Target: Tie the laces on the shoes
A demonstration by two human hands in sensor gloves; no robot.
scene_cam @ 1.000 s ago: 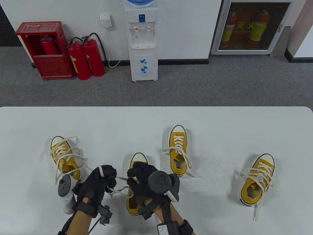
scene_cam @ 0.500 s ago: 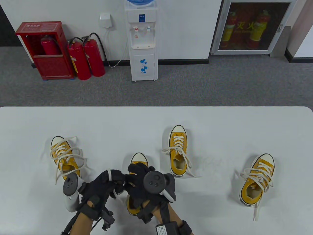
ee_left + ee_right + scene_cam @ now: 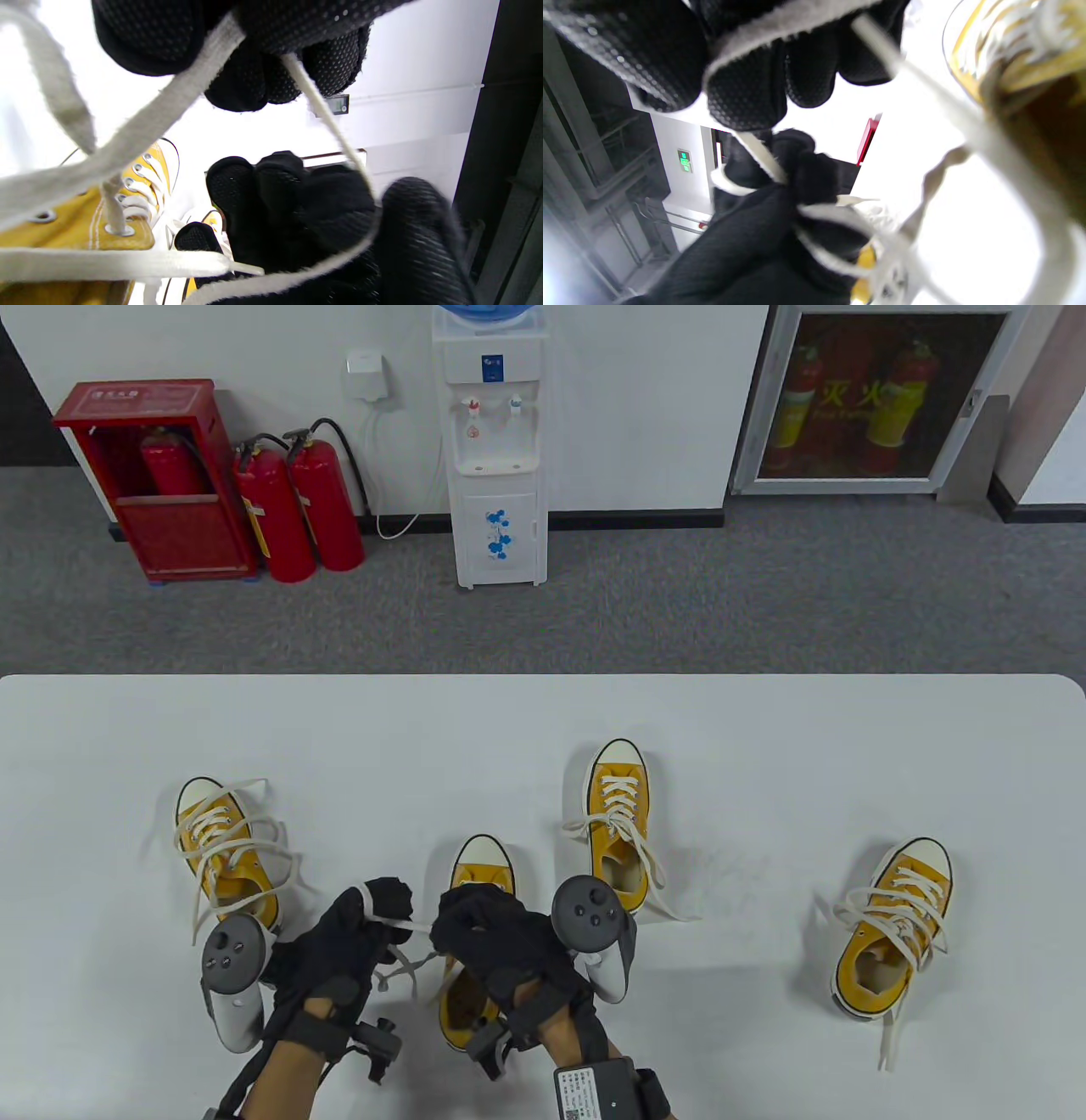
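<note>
A yellow sneaker stands toe away near the table's front, mostly covered by my hands. My left hand has its white lace looped over a finger and grips it; the lace runs taut to my right hand, which pinches it too. In the left wrist view the lace passes under my fingers down to the shoe's eyelets. In the right wrist view my fingers clamp a lace strand leading to the left hand.
Three more yellow sneakers with loose white laces stand on the white table: one at left, one behind the centre, one at right. Beyond the far edge are floor, extinguishers and a water dispenser.
My hands came together over the shoe, then drew slightly apart. The right hand rolled so its tracker swung to the right; the left hand's tracker dropped lower left. The lace stays gripped by both.
</note>
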